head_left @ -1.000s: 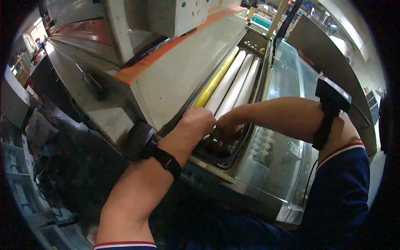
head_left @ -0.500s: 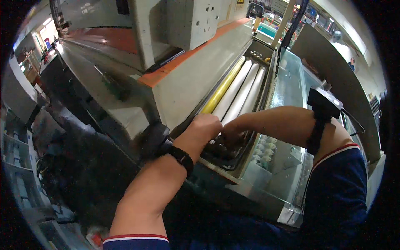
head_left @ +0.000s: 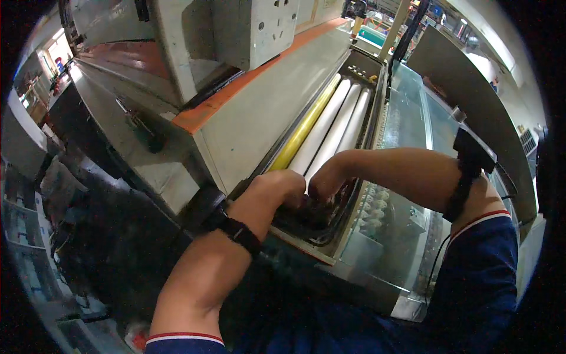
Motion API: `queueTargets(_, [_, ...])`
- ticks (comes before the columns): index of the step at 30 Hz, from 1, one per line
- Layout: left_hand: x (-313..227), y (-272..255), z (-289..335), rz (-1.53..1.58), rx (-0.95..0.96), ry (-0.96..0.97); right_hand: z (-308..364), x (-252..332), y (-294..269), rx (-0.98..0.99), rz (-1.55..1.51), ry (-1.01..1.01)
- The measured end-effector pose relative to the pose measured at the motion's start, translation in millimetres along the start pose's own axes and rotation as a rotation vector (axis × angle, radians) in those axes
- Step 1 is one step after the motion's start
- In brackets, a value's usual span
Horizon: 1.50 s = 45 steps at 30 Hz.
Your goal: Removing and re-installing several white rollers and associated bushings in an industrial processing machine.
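A yellow tube (head_left: 305,125) and several white tubes (head_left: 323,123) lie side by side, lengthwise, in a long dark tray (head_left: 321,237). At their near ends, my left hand (head_left: 282,186) is closed, knuckles up, close by the yellow tube. My right hand (head_left: 329,179) bends down into the tray beside it, its fingers curled together over the white tubes' near ends. The two hands almost meet. Whatever their fingertips grip is hidden behind the hands and in the tray's dark near end.
A cream machine body (head_left: 265,115) with an orange edge rises left of the tray. Along the right runs a glass-topped panel (head_left: 407,118) over rows of pale round parts (head_left: 372,212). A screwdriver (head_left: 140,125) lies on the ledge at left. Both forearms wear strapped devices.
The view has shifted slightly, so the machine sits farther left. Both hands remain at the tubes' near ends; the right hand has turned a little, showing more of its back.
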<state>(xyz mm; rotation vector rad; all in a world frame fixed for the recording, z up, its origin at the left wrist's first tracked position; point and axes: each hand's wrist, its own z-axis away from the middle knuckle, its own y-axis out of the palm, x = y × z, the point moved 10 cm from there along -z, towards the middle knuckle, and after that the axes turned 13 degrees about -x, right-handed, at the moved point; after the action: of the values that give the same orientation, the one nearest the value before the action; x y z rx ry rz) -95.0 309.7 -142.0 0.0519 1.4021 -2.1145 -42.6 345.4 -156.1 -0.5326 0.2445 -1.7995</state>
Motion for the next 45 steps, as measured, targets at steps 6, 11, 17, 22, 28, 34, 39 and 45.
queueTargets(6, [8.0, -9.3, 2.7, 0.054, -0.026, -0.193, -20.2, 0.3, 16.3, 0.067, -0.171, -0.103])
queueTargets(11, [9.0, -9.9, 8.3, 0.109, -0.027, -0.163, -24.3, -5.8, 12.4, 0.027, -0.116, -0.096])
queueTargets(17, [-26.9, -78.5, 67.0, 0.178, -0.921, 0.339, -29.3, -9.8, 11.9, 0.031, -0.394, -0.068])
queueTargets(22, [12.2, -89.7, 164.9, 0.529, -1.336, 0.208, -39.3, -1.3, 7.5, -0.004, -0.378, -0.057])
queueTargets(28, [21.8, -69.2, 161.9, 0.457, -1.411, 0.216, -50.7, -16.1, 9.7, 0.036, -0.111, -0.009])
queueTargets(34, [17.4, -72.7, 167.5, 0.390, -1.465, 0.276, -23.6, -3.5, -13.5, -0.184, -0.298, 0.001])
queueTargets(39, [20.0, -63.9, 179.9, 0.365, -1.589, 0.363, -19.0, -9.3, -58.1, -0.453, -0.213, -0.018])
queueTargets(45, [19.4, -62.3, 182.2, 0.346, -1.604, 0.484, -16.0, 38.0, -71.5, -0.728, 0.105, -0.203])
